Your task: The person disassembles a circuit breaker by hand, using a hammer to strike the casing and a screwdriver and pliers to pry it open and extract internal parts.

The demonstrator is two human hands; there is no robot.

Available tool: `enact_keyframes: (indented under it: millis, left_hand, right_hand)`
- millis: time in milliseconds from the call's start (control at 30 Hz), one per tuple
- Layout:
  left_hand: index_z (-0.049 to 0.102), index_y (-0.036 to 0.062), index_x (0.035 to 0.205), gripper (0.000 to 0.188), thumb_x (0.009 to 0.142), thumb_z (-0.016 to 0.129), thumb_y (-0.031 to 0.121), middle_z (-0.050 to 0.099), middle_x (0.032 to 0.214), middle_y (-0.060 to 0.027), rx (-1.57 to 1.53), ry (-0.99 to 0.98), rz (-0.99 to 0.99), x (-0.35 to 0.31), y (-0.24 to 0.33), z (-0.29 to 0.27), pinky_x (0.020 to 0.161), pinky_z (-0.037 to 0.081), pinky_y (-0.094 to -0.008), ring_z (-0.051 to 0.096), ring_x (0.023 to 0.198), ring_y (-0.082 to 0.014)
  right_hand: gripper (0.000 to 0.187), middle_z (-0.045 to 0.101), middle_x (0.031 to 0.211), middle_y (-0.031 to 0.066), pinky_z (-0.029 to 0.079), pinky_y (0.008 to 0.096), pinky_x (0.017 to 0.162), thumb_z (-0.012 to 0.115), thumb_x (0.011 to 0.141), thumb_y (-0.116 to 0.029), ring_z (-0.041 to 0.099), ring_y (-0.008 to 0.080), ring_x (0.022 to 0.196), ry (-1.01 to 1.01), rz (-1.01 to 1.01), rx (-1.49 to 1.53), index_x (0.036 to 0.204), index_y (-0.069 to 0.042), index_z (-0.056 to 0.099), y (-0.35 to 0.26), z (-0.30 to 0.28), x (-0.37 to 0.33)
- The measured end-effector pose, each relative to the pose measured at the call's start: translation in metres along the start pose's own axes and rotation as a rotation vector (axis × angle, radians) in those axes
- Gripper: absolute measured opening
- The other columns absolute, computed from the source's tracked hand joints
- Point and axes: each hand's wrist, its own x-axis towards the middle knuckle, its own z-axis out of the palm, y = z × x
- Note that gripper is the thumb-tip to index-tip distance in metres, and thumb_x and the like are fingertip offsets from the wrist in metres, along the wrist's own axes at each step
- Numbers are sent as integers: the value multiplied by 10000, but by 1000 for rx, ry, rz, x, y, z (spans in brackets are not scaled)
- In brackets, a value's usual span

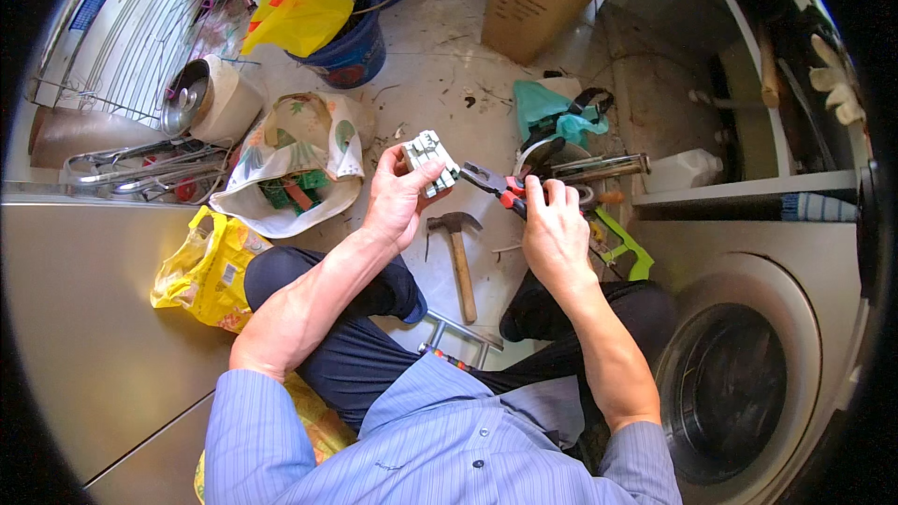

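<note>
Between thumb and fingers, my left hand (397, 194) grips a small whitish block with ridged segments (431, 161); I cannot make out exactly what it is. My right hand (554, 236) is wrapped round the red and black handles of a pair of pliers (499, 189). The pliers' dark jaws are at the right edge of the block, and whether they bite on it is too small to tell. Below both hands a claw hammer (459, 262) with a wooden handle lies on the floor between my legs. Nearer to me is a grey metal bar handle (465, 328).
A patterned cloth bag (318, 145) and a yellow plastic bag (201, 271) stand left. Blue buckets (346, 56) and a cardboard box (533, 0) are farther back. Tools and a teal bag (561, 117) lie right, near a green-handled tool (625, 245) and a front-loading washing machine (739, 355).
</note>
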Motion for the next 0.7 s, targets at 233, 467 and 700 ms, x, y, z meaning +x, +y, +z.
enact_keyframes:
  millis: [233,467,700]
  left_hand:
    - [464,43,1306,581,845,814,77,580,1190,-69,192,-19,107,9,-24,-10,872,588,-339,629,1049,-181]
    - [418,23,1314,700,776,864,63,560,1177,-87,369,53,167,6,-30,-3,856,581,-323,616,1026,-166]
    - [444,19,1285,684,733,847,7,588,1140,-100,400,-48,-6,2,-23,-3,797,590,-349,639,967,-187]
  right_hand:
    - [416,582,1009,147,559,400,704,662,767,-94,583,312,952,87,-73,-178,1168,-2,601,-7,5,-5]
    - [320,591,918,117,406,429,719,629,806,-179,573,287,879,69,-103,-274,1099,-52,641,-11,6,-1]
    - [112,598,879,110,407,419,720,606,821,-154,586,283,855,25,-127,-249,910,-90,631,15,8,-2]
